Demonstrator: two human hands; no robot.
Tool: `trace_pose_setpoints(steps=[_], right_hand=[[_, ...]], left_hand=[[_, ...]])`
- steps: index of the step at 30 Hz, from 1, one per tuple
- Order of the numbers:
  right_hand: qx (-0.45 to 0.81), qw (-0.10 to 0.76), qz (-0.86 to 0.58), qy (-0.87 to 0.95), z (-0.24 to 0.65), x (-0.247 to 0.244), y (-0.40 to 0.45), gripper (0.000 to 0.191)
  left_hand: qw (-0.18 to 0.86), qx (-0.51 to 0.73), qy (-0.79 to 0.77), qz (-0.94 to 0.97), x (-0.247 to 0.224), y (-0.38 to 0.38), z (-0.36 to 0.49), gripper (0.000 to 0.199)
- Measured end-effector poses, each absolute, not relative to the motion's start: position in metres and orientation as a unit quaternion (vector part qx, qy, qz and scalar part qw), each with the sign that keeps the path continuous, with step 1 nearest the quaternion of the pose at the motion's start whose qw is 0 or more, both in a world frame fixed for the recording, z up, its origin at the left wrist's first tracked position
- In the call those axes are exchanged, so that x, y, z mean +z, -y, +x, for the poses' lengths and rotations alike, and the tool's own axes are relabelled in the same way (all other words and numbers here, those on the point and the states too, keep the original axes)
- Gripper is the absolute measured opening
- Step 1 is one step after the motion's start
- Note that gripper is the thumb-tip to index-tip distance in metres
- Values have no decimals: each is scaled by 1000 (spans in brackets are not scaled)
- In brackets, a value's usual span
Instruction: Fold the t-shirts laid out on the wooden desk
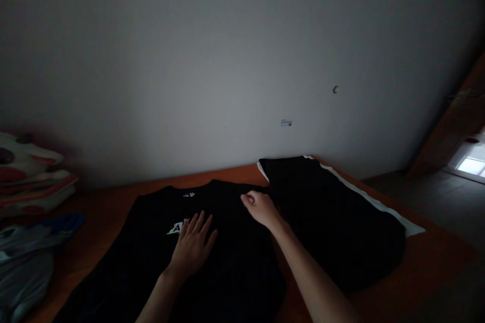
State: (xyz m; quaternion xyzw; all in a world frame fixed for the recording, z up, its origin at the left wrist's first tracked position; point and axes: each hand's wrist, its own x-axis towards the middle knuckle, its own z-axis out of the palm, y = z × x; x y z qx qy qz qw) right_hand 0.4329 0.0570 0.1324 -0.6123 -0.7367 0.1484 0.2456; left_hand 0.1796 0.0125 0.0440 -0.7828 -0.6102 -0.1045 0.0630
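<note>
A black shirt (151, 242) with a white printed patch on its chest lies spread out, its neckline toward the wall. My left hand (193, 245) rests flat on the chest, fingers apart, partly covering the print. Over the shirt's shoulder on the right is my right hand (259, 207), its fingers curled closed. Whether cloth is caught in that fist is hidden. Beside it, to the right, a second black garment (333, 222) is laid out, with a white cloth (411, 227) showing along its far and right edges.
An orange-brown surface (102, 222) carries the clothes and meets a grey wall (212, 70). At the left are a grey garment (28, 257), a blue item (70, 223) and a patterned stuffed item (34, 176). A wooden door (450, 116) stands at the far right.
</note>
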Motion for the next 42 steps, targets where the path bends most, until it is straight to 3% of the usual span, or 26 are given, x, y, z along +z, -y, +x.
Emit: trace_pose_setpoints(steps=[2, 8, 11, 13, 17, 24, 26, 29, 32, 34, 37, 42], right_hand=[[110, 236, -677, 688, 450, 132, -70, 30], [117, 156, -770, 607, 481, 101, -70, 40], [142, 150, -777, 594, 485, 90, -70, 43], [158, 166, -773, 592, 487, 86, -73, 35], [191, 251, -759, 570, 490, 84, -81, 22], [249, 469, -699, 479, 482, 79, -93, 33], [253, 510, -681, 461, 473, 80, -90, 35], [275, 548, -610, 502, 455, 91, -74, 35], [413, 488, -401, 656, 440, 107, -51, 43], [456, 417, -307, 724, 435, 115, -37, 51], [372, 332, -344, 795, 433, 116, -27, 67], [288, 216, -390, 847, 435, 102, -28, 95]], left_hand=[[55, -106, 608, -785, 45, -12, 181, 60], [73, -123, 609, -780, 46, -11, 182, 58], [53, -116, 616, -777, 50, -9, 184, 58], [32, -117, 620, -775, 53, -8, 186, 58], [13, -154, 623, -767, 57, -8, 188, 52], [-100, -351, 564, -740, 80, -2, 193, 27], [-178, -413, 550, -704, 87, 1, 199, 25], [-400, -506, 523, -557, 91, 0, 208, 38], [-603, -544, 478, -336, 90, -5, 212, 57], [-655, -536, 465, -260, 89, -8, 211, 57], [-643, -542, 482, -245, 87, -8, 209, 58], [-587, -589, 486, -270, 89, -1, 212, 107]])
